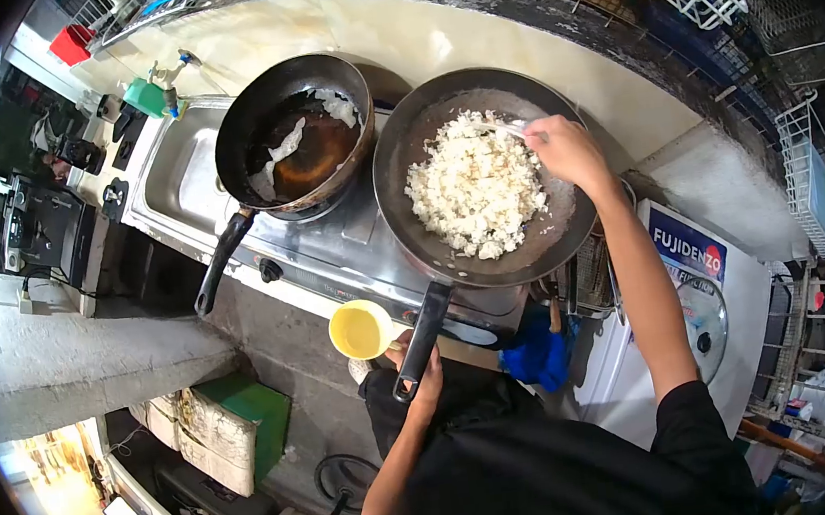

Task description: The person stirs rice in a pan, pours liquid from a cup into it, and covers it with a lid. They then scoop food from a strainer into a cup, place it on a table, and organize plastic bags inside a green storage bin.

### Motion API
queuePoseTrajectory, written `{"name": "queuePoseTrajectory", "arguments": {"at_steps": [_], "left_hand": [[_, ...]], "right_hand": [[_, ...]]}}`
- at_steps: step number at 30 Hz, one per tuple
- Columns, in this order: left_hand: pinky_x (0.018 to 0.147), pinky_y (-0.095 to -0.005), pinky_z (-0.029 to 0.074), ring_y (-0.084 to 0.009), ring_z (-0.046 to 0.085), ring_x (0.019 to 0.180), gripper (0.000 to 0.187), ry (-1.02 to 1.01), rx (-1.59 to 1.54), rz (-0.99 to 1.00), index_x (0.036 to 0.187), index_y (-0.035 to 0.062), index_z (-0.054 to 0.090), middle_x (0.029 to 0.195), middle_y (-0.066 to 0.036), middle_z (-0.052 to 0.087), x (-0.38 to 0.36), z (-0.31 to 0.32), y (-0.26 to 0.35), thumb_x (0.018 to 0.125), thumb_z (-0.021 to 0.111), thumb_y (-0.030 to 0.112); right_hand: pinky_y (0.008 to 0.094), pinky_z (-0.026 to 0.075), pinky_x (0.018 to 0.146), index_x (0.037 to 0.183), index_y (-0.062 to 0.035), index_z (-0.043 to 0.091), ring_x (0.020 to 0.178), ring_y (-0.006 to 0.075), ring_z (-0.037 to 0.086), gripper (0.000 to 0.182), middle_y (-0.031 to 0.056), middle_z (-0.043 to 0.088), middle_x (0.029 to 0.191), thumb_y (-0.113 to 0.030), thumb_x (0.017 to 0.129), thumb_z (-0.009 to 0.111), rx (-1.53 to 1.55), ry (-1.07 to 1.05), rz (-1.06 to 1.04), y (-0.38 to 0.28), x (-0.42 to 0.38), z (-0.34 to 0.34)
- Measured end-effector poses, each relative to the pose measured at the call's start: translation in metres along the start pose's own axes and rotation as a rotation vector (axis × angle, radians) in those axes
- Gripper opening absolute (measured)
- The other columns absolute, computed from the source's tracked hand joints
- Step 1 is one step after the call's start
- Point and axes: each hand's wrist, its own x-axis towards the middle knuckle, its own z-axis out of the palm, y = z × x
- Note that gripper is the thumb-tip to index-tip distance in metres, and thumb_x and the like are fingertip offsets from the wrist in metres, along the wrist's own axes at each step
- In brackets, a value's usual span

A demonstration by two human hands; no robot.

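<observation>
My left hand (427, 379) is closed at the black handle (426, 336) of the wide frying pan (402, 208), with a yellow cup (361, 329) held by its short pale grip at the same place. The cup is tilted toward me, and its inside shows. White rice (477, 185) lies loose and crumbly in the middle of the pan. Over the pan's right side, my right hand (565, 148) grips a pale, thin-handled spoon (510, 128), whose far end is sunk in the rice.
A second dark pan (294, 134) with white scraps and brown residue sits on the stove (360, 233) to the left. Beyond it is a steel sink (184, 171) with a tap (174, 76). A glass lid (704, 327) lies on the white appliance at right.
</observation>
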Motion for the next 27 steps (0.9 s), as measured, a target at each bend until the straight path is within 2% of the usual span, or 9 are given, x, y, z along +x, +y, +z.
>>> {"name": "queuePoseTrajectory", "arguments": {"at_steps": [2,4,8,13,18,21,23,25,27], "left_hand": [[0.094,-0.0381,0.039,-0.0256,0.056,0.102,0.037,-0.018,0.117,-0.166,0.124,-0.0055,0.043,0.108,-0.02,0.057,0.014,-0.015,0.035,0.094,0.048,0.014],[0.088,-0.0368,0.043,-0.0265,0.056,0.095,0.034,-0.044,0.154,0.053,0.122,-0.007,0.042,0.1,-0.018,0.058,0.024,-0.023,0.03,0.093,0.047,0.009],[0.071,-0.0282,0.044,-0.0155,0.052,0.077,0.038,0.024,-0.482,-0.226,0.11,0.0005,0.036,0.09,-0.008,0.05,0.04,-0.063,0.037,0.08,0.059,-0.005],[0.074,-0.0294,0.041,-0.0162,0.05,0.079,0.024,0.235,-0.325,-0.175,0.104,0.0016,0.042,0.087,-0.008,0.049,0.073,-0.146,0.074,0.084,0.055,0.002],[0.068,-0.0322,0.04,-0.0248,0.049,0.074,0.02,0.076,-0.051,0.09,0.094,-0.0023,0.054,0.081,-0.013,0.048,0.151,-0.204,0.133,0.093,0.041,0.013],[0.066,-0.0398,0.043,-0.036,0.053,0.074,0.01,-0.043,0.163,0.36,0.09,-0.002,0.055,0.081,-0.018,0.05,0.218,-0.201,0.19,0.087,0.051,0.007],[0.064,-0.0446,0.046,-0.0389,0.055,0.075,0.008,-0.177,0.248,0.538,0.084,0.0012,0.055,0.084,-0.02,0.051,0.269,-0.175,0.21,0.084,0.054,0.009],[0.065,-0.0424,0.051,-0.0359,0.058,0.073,0.019,-0.279,0.448,0.669,0.082,0.0017,0.06,0.084,-0.021,0.054,0.309,-0.135,0.212,0.085,0.051,0.018],[0.064,-0.0417,0.052,-0.0317,0.062,0.063,0.024,-0.275,0.846,0.759,0.073,0.0015,0.062,0.074,-0.016,0.059,0.331,-0.085,0.196,0.085,0.049,0.018]], "right_hand": [[0.0412,0.048,0.079,0.094,-0.0118,0.067,0.09,0.0346,0.061,0.019,0.0167,0.064,0.096,-0.021,0.083,0.054,-0.002,0.02,-0.003,0.002,-0.006,-0.008],[0.0406,0.048,0.079,0.094,-0.0121,0.067,0.09,0.0342,0.061,0.019,0.0173,0.064,0.095,-0.021,0.083,0.053,0.021,0.028,0.074,0.006,-0.006,-0.015],[0.0393,0.049,0.073,0.088,-0.0069,0.066,0.081,0.0325,0.063,0.02,0.0176,0.065,0.085,-0.019,0.082,0.053,-0.076,-0.024,0.069,0.036,0.05,-0.006],[0.0417,0.049,0.069,0.086,-0.0111,0.068,0.078,0.0315,0.064,0.018,0.0156,0.065,0.081,-0.02,0.079,0.055,-0.218,-0.175,-0.139,-0.024,0.089,0.028],[0.0448,0.048,0.068,0.079,-0.0097,0.066,0.077,0.0337,0.063,0.015,0.0175,0.064,0.078,-0.019,0.079,0.054,-0.461,-0.353,-0.435,-0.069,0.032,0.045],[0.0451,0.047,0.069,0.081,-0.0072,0.065,0.078,0.0349,0.061,0.017,0.0182,0.063,0.08,-0.018,0.082,0.052,-0.107,-0.262,-0.377,-0.039,0.011,0.011],[0.0456,0.046,0.072,0.084,-0.0042,0.064,0.08,0.0369,0.06,0.017,0.0185,0.062,0.084,-0.016,0.084,0.052,-0.234,-0.181,-0.203,-0.008,0.006,-0.017],[0.044,0.048,0.073,0.079,0.0027,0.065,0.081,0.0372,0.062,0.018,0.0238,0.062,0.081,-0.012,0.079,0.054,-0.225,-0.032,0.24,0.006,-0.015,-0.032],[0.0442,0.049,0.072,0.079,0.0034,0.065,0.081,0.0377,0.062,0.019,0.0247,0.062,0.081,-0.012,0.078,0.054,-0.441,-0.237,0.019,0.043,-0.016,0.0]]}}
